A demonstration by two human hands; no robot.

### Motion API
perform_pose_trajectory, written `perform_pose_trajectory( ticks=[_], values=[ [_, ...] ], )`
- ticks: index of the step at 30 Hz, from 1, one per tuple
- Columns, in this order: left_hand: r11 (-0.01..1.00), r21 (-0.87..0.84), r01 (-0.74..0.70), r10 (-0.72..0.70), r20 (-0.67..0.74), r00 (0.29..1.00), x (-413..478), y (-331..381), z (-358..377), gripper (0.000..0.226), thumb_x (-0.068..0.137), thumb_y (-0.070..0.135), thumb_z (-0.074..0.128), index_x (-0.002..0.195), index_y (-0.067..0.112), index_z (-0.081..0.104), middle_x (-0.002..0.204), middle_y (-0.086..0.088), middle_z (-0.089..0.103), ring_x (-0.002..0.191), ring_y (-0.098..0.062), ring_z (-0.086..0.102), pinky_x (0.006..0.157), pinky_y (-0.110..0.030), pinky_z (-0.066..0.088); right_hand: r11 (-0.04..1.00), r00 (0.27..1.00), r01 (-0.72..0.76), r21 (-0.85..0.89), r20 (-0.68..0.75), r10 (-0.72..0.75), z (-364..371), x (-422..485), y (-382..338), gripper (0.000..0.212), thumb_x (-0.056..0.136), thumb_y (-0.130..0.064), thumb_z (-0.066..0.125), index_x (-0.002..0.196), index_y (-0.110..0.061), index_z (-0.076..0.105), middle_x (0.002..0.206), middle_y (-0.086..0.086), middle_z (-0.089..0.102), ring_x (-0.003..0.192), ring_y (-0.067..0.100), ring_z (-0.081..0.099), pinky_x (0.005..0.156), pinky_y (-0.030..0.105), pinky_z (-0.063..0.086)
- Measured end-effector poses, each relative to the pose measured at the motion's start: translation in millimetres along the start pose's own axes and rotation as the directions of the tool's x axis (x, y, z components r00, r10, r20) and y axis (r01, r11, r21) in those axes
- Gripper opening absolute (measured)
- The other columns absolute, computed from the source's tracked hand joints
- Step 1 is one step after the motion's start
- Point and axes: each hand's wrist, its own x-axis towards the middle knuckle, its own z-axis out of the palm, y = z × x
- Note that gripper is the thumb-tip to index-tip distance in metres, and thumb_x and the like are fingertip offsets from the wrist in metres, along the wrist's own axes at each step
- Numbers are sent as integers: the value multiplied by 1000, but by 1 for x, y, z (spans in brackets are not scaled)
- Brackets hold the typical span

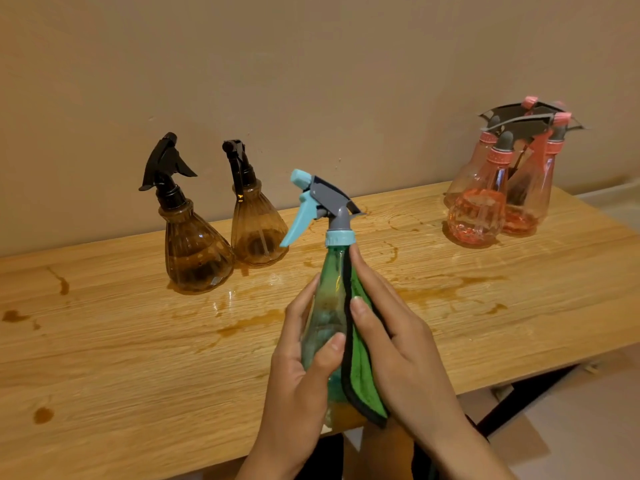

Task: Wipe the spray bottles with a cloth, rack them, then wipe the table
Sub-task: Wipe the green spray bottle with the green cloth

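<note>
I hold a green spray bottle [325,306] with a light blue trigger and grey head upright above the front of the wooden table [121,341]. My left hand [301,368] grips its body from the left, thumb across the front. With my right hand [391,337] I press a green cloth [362,372] with a dark border against the bottle's right side. Two brown spray bottles [197,251] [258,233] with black heads stand at the back left. Three pink spray bottles [478,206] stand clustered at the back right.
Brown liquid stains and wet patches [249,323] spread over the tabletop, with drops near the left edge. A beige wall runs behind the table. A dark table leg [519,396] shows under the right front edge.
</note>
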Motion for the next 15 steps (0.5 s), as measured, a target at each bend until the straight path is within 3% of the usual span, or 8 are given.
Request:
perform_pose_trajectory(
  ticks=[3, 7, 9, 13, 15],
  values=[
    [1000, -28, -7, 5, -51, 999, 1, 0, -2, 55, 77, 46, 70, 130, 52, 61, 138, 11, 66, 127, -15, 64, 97, -35, 56, 985, 996, 90, -148, -3, -91, 8, -13, 3, 50, 107, -37, 41, 154, -51, 31, 163, -30, 21, 150, -5, 20, 118, 18, 29],
    [997, -80, 0, -11, -136, 991, 3, -1, -6, 57, 73, 47, 73, 129, 49, 63, 136, 6, 69, 126, -21, 66, 105, -48, 48, 950, 990, 131, -285, -16, -141, 24, -41, 12, 50, 106, -39, 37, 155, -50, 30, 168, -17, 18, 154, 11, 21, 119, 34, 33],
    [995, -103, 7, -20, -125, 992, 3, 0, -5, 58, 72, 46, 73, 129, 48, 64, 134, 3, 69, 124, -22, 67, 103, -46, 49, 955, 989, 136, -265, -27, -148, 24, -44, 14, 50, 105, -41, 38, 154, -50, 32, 168, -15, 20, 154, 13, 23, 119, 32, 32],
    [1000, -28, 1, -2, -34, 999, 2, 2, -2, 57, 76, 42, 73, 132, 47, 62, 135, 9, 68, 123, -15, 67, 93, -27, 56, 995, 998, 19, -96, -53, -24, 11, -22, 5, 46, 107, -45, 45, 148, -62, 31, 159, -34, 26, 147, -9, 24, 111, 8, 30],
    [1000, -4, 4, -4, -6, 1000, 1, 3, 0, 60, 76, 41, 73, 136, 41, 60, 133, 13, 68, 123, -12, 67, 90, -20, 55, 1000, 996, -5, -20, -85, 4, 6, -12, 3, 49, 103, -38, 51, 145, -61, 39, 154, -38, 34, 143, -13, 29, 107, 5, 31]
  ],
)
